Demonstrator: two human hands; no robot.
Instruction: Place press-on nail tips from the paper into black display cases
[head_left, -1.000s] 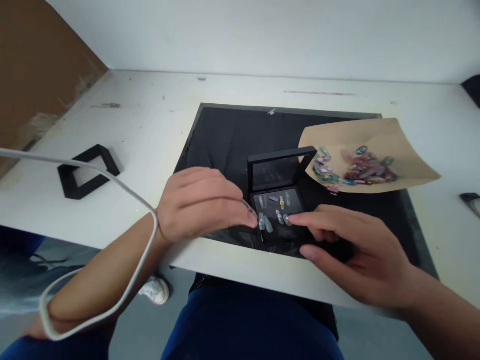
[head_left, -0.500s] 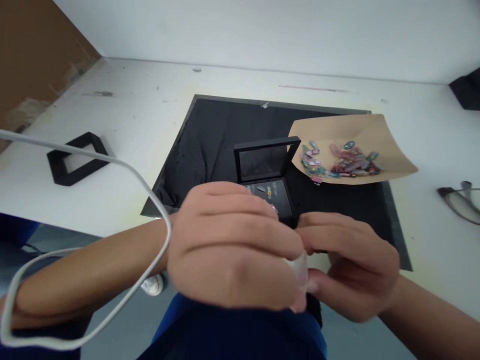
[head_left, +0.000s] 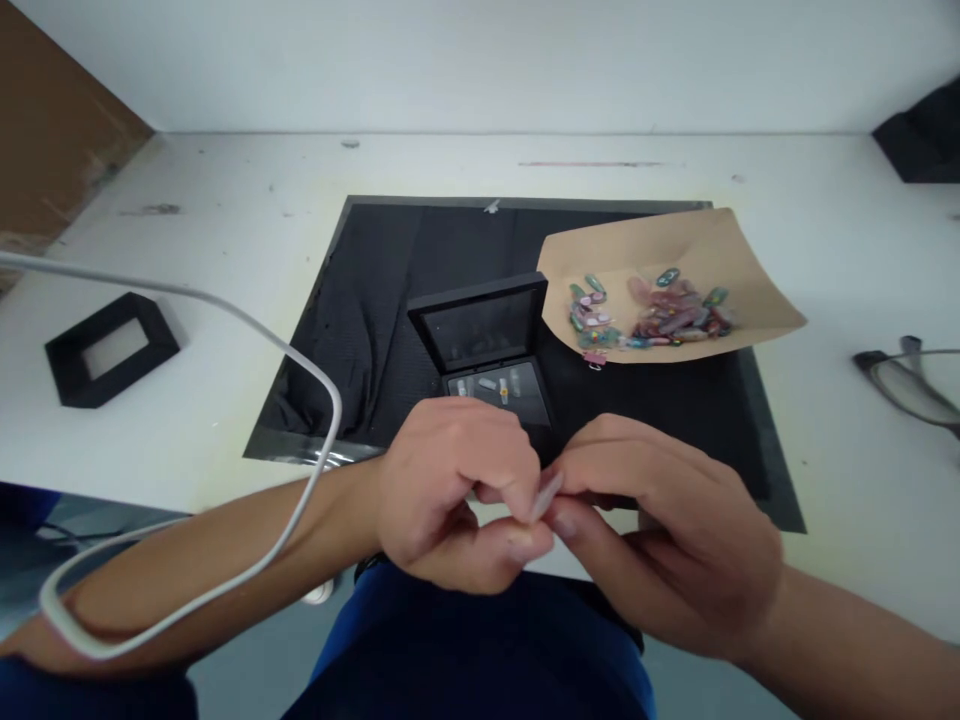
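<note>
My left hand [head_left: 461, 495] and my right hand [head_left: 667, 530] meet above the table's front edge, fingertips close together. Thumb and forefinger of each hand pinch a small, pale, translucent piece [head_left: 547, 495]; its exact kind is hard to make out. Just beyond my hands is a black case [head_left: 480, 300], its clear-windowed lid raised. Several small nail-shaped pieces [head_left: 503, 390] lie inside on the dark insert, whose near part is hidden by my left hand. Farther right, a brown paper sheet [head_left: 660, 240] with curled edges bears a pile of colourful, decorated false nails [head_left: 675, 305].
A black mat [head_left: 442, 240] lies under the case and paper. On the white table [head_left: 217, 300] are a black frame-like block [head_left: 112, 350] at left and glasses [head_left: 922, 385] at right. A white cable [head_left: 247, 310] loops across my left forearm. A dark object [head_left: 922, 135] stands far right.
My left hand has turned and lowered away from the camera, so its thumb and forefinger now show around the pale piece. The view has shifted slightly, uncovering more of the case.
</note>
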